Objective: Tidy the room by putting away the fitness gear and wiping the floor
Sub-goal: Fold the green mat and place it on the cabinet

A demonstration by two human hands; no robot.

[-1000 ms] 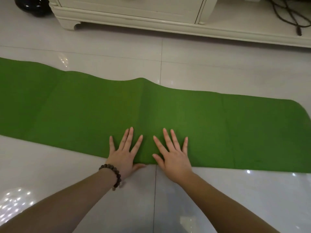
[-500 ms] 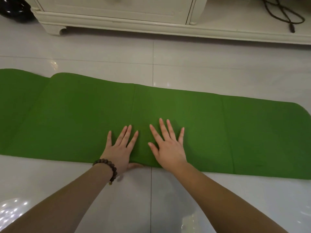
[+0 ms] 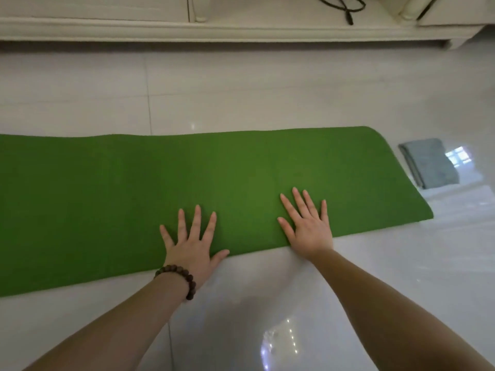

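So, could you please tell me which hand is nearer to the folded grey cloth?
The right hand. It presses flat on the green mat near the end beside the grey cloth; the left hand presses farther along, away from it.

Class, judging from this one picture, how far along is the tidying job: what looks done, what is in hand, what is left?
Done: apparently nothing is put away yet. In hand: the left hand and right hand press flat on the green mat, which lies spread out, not rolled. Left: storing the mat, then wiping the floor; the folded grey cloth lies untouched beside the mat's right end.

Cream cabinet (image 3: 241,30) with black cable (image 3: 345,9) on its shelf.
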